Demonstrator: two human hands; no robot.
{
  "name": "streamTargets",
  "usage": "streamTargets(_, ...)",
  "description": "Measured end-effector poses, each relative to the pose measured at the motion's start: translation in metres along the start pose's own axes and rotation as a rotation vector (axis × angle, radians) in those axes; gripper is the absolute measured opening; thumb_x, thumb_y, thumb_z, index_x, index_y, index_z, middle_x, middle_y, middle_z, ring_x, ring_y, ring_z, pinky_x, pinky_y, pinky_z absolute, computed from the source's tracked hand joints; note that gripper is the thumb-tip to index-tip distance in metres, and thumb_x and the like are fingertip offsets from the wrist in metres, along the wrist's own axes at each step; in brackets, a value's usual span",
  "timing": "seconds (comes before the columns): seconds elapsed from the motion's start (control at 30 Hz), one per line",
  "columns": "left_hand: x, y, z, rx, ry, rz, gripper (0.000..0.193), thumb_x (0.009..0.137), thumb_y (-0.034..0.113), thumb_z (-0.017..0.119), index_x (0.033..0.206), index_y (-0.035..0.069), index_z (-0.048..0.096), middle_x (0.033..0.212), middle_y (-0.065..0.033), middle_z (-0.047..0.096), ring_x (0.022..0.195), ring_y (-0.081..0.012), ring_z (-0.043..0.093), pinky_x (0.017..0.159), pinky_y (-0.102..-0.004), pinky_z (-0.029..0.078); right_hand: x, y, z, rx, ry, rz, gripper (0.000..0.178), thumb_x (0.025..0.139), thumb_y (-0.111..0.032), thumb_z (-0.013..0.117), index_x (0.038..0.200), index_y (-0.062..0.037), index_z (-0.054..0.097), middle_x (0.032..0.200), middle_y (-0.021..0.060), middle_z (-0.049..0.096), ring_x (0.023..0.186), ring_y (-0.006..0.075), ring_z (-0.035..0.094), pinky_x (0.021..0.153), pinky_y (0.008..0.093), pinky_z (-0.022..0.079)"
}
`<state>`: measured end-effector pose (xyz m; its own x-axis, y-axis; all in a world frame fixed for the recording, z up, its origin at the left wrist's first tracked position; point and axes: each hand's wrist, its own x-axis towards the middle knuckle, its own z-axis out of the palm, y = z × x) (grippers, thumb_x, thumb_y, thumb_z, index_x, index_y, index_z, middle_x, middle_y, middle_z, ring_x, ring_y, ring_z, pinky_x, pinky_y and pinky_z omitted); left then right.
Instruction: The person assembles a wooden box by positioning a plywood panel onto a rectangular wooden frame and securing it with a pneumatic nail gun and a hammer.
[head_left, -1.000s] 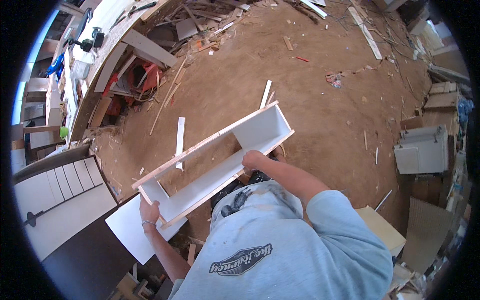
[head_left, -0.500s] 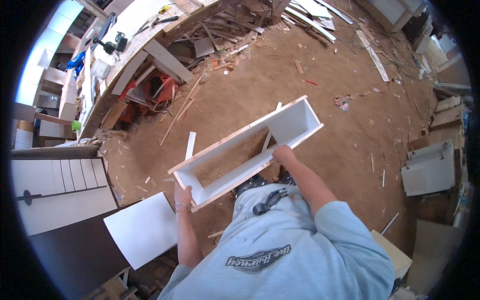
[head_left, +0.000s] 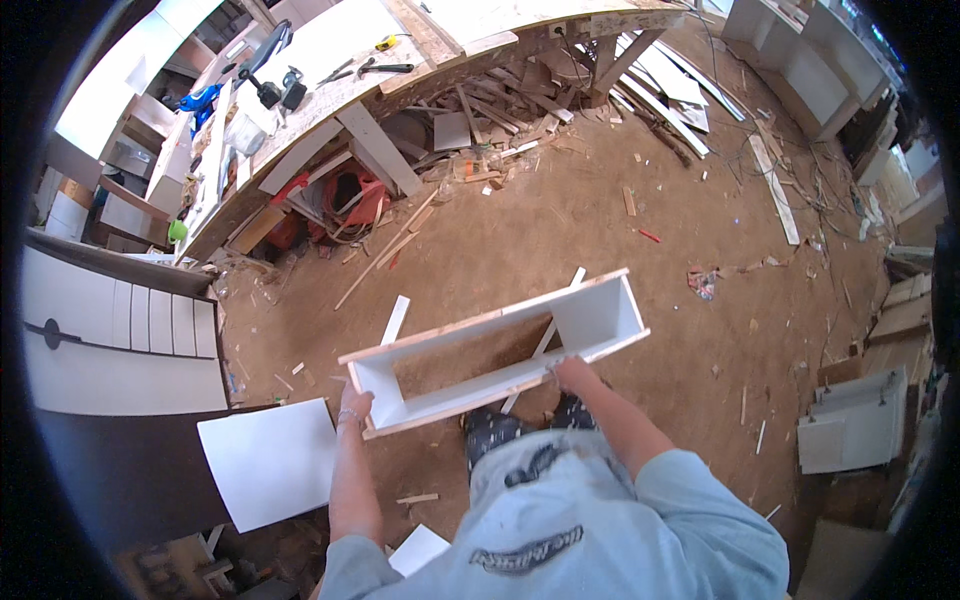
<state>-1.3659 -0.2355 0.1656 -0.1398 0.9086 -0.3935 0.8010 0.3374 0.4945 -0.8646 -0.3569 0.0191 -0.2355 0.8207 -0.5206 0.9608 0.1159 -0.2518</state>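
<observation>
Long white open box frame point(head_left: 495, 350), four panels, no back, held up off the dirt floor point(head_left: 600, 220) in front of the person. Long axis runs left-right, tilted: left end lower in the picture and nearer the person, right end higher and farther. Open face looks up at the camera; floor shows through the middle. Raw wood-coloured edges on the far and near long rails.

Left hand point(head_left: 355, 405) clamped on the frame's left near corner, fingers wrapped on the short end panel, bracelet on the wrist. Right hand point(head_left: 575, 372) closed over the near long rail, right of its middle, fingers curled on the edge. Both forearms come up from the lower edge; pale blue shirt point(head_left: 600, 540) fills the bottom.

Around it: flat white panel point(head_left: 268, 462) lying on the floor just left of the left forearm, apart from the frame. Narrow white strip point(head_left: 395, 320) on the floor beyond the frame's left part. Long wooden counter point(head_left: 340, 80) along the top left, tools on it, offcuts and scrap piled beneath. White slatted door panel point(head_left: 110, 340) at far left. Stack of white panels point(head_left: 855, 425) at right, well apart. Wood scraps scattered over the floor.
</observation>
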Motion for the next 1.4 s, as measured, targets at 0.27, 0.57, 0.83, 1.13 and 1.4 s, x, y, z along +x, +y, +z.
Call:
streamTargets(0.27, 0.117, -0.113, 0.03, 0.183, 0.065, -0.245, 0.053, 0.069, 0.0, 0.068, 0.121, 0.0, 0.059, 0.11, -0.0207, 0.07, 0.105, -0.0358, 0.067, 0.094, -0.04, 0.052, 0.033, -0.062, 0.037, 0.12, 0.09, 0.078, 0.041, 0.088, -0.015, 0.053, 0.129, -0.0174, 0.059, 0.125, 0.009, 0.061, 0.121, 0.0298, 0.052, 0.103, 0.0468, 0.038)
streamTargets(0.57, 0.243, -0.232, 0.038, 0.285, 0.134, -0.271, 0.036, 0.072, 0.004, 0.058, 0.105, -0.004, 0.067, 0.104, -0.0231, 0.071, 0.1, -0.0358, 0.069, 0.087, -0.0392, 0.053, 0.128, -0.113, 0.005, 0.022, 0.213, 0.029, 0.031, 0.086, -0.016, 0.057, 0.117, -0.0165, 0.064, 0.112, 0.0068, 0.065, 0.113, 0.0269, 0.055, 0.097, 0.0426, 0.04)
streamTargets(0.83, 0.234, -0.297, 0.025, 0.094, 0.054, -0.303, 0.039, 0.071, 0.005, 0.063, 0.11, -0.002, 0.066, 0.103, -0.0222, 0.071, 0.099, -0.0316, 0.069, 0.084, -0.0368, 0.053, 0.189, -0.16, -0.015, -0.025, 0.179, -0.042, 0.014, 0.088, -0.016, 0.058, 0.1, -0.0185, 0.065, 0.102, 0.0041, 0.067, 0.106, 0.0233, 0.058, 0.09, 0.0403, 0.04)
streamTargets(1.13, 0.16, -0.171, 0.082, 0.395, 0.194, -0.201, 0.047, 0.088, 0.018, 0.064, 0.129, -0.003, 0.054, 0.126, -0.0235, 0.06, 0.119, -0.0371, 0.058, 0.1, -0.0414, 0.047, 0.194, -0.148, -0.025, 0.054, 0.135, -0.006, 0.032, 0.082, -0.017, 0.065, 0.114, -0.0134, 0.062, 0.118, 0.0095, 0.063, 0.118, 0.0266, 0.054, 0.099, 0.0424, 0.038)
streamTargets(1.4, -0.006, 0.095, 0.245, 0.37, 0.107, 0.43, 0.045, 0.093, 0.021, 0.055, 0.129, -0.005, 0.054, 0.137, -0.0302, 0.051, 0.135, -0.0397, 0.043, 0.115, -0.0497, 0.03, 0.062, -0.079, 0.002, 0.515, 0.4, 0.255, 0.052, 0.081, -0.019, 0.063, 0.129, -0.0015, 0.052, 0.127, 0.0221, 0.056, 0.119, 0.0395, 0.052, 0.101, 0.0473, 0.043)
